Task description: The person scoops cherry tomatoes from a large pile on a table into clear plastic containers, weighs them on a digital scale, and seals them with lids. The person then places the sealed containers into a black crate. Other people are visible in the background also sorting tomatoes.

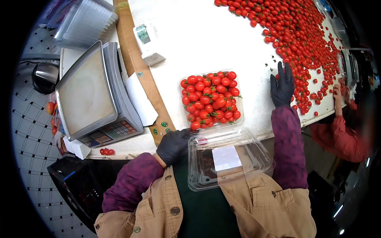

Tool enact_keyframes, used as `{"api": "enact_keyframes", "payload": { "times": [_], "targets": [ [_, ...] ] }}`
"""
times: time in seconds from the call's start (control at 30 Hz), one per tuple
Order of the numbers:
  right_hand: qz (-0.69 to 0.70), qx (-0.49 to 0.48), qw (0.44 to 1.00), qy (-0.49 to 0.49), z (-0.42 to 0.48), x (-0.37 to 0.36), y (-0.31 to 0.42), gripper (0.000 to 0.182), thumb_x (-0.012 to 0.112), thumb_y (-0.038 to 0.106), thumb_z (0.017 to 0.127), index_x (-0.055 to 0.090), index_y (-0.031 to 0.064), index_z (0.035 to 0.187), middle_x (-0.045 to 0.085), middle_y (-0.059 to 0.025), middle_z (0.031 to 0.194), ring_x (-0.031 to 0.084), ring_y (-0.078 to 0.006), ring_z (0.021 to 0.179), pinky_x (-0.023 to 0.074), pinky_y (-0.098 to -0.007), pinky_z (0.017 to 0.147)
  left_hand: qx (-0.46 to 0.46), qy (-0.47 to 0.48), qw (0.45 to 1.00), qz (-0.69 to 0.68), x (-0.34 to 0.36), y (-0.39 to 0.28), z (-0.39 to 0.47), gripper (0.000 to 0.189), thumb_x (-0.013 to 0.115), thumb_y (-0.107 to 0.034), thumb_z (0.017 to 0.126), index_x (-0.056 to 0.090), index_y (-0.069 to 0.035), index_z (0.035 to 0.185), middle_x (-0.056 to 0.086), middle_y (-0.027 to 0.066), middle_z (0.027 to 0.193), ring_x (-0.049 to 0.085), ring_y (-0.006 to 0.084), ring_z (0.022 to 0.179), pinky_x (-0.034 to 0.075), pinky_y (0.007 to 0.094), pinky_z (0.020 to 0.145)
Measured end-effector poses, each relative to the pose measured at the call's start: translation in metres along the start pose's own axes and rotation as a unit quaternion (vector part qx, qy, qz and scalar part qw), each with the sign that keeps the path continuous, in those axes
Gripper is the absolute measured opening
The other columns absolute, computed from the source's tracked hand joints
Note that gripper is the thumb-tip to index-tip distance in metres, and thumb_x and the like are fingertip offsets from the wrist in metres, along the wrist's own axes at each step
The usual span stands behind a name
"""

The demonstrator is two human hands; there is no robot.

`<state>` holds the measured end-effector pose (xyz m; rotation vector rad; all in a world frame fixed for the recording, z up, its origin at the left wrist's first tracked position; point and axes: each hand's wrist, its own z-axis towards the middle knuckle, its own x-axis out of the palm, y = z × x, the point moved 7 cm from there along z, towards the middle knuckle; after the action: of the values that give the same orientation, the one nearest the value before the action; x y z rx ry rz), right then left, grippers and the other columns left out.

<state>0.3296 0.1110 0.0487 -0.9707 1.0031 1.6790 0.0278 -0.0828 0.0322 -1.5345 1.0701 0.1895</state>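
Note:
In front of me a clear plastic clamshell container [241, 114] lies open, its base heaped with red cherry tomatoes [209, 99], several with green stems. Its transparent lid [259, 157] hangs towards me past the table edge, with a blank-looking white label [226, 158] on it. My left hand [174, 147], in a black glove, is curled at the near left corner by the hinge; its fingertips are partly hidden. My right hand [282, 87], also black-gloved, lies with fingers apart against the near side of a large pile of cherry tomatoes [293, 38].
At left stands a weighing scale [89, 92] with a metal pan. Stacked clear containers [86, 23] lie behind it. A small white device [148, 44] sits on the white table [190, 38]. Three tomatoes [107, 151] lie near the scale. Another person's hand [337, 95] is at right.

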Motion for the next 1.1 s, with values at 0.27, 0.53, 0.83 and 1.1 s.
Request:
{"api": "enact_keyframes", "payload": {
  "times": [0.27, 0.53, 0.83, 1.1],
  "targets": [
    [-0.149, -0.069, 0.986, 0.024, -0.022, 0.030, -0.015, 0.033, 0.055, 0.018, 0.082, 0.055, 0.0144, 0.115, 0.053, -0.0112, 0.111, 0.051, -0.0289, 0.096, 0.0429, -0.0403, 0.078, 0.150, 0.003, 0.984, 0.094, 0.053, -0.007, -0.006, 0.018, 0.052, -0.014, 0.079, 0.058, -0.008, 0.095, 0.052, 0.0133, 0.067, 0.052, 0.0267, 0.058, 0.043, 0.0376, 0.049],
    [0.045, 0.136, 0.987, 0.076, -0.029, 0.030, -0.056, 0.023, 0.057, 0.016, 0.081, 0.059, 0.0066, 0.103, 0.057, -0.0069, 0.092, 0.053, -0.0213, 0.076, 0.0451, -0.0331, 0.066, 0.096, -0.049, 0.991, 0.073, 0.040, -0.017, -0.007, 0.009, 0.050, -0.012, 0.079, 0.055, -0.005, 0.083, 0.053, 0.0108, 0.070, 0.054, 0.0261, 0.058, 0.044, 0.0386, 0.050],
    [0.612, 0.160, 0.667, 0.394, -0.028, -0.037, 0.131, 0.016, 0.061, 0.008, 0.081, 0.061, 0.0033, 0.096, 0.059, -0.0040, 0.093, 0.057, -0.0143, 0.089, 0.0450, -0.0239, 0.075, -0.053, -0.211, 0.964, -0.152, -0.073, -0.020, -0.020, 0.037, 0.056, 0.009, 0.072, 0.058, -0.006, 0.106, 0.055, 0.0087, 0.091, 0.054, 0.0202, 0.081, 0.046, 0.0290, 0.066],
    [0.565, 0.101, 0.777, 0.258, -0.031, -0.046, 0.114, 0.019, 0.055, 0.005, 0.084, 0.060, 0.0062, 0.102, 0.060, -0.0037, 0.105, 0.056, -0.0118, 0.089, 0.0447, -0.0237, 0.070, 0.029, -0.354, 0.935, 0.008, -0.110, -0.019, 0.033, 0.039, 0.055, 0.003, 0.079, 0.054, -0.010, 0.116, 0.052, 0.0106, 0.110, 0.053, 0.0186, 0.090, 0.046, 0.0255, 0.070]
  ]
}}
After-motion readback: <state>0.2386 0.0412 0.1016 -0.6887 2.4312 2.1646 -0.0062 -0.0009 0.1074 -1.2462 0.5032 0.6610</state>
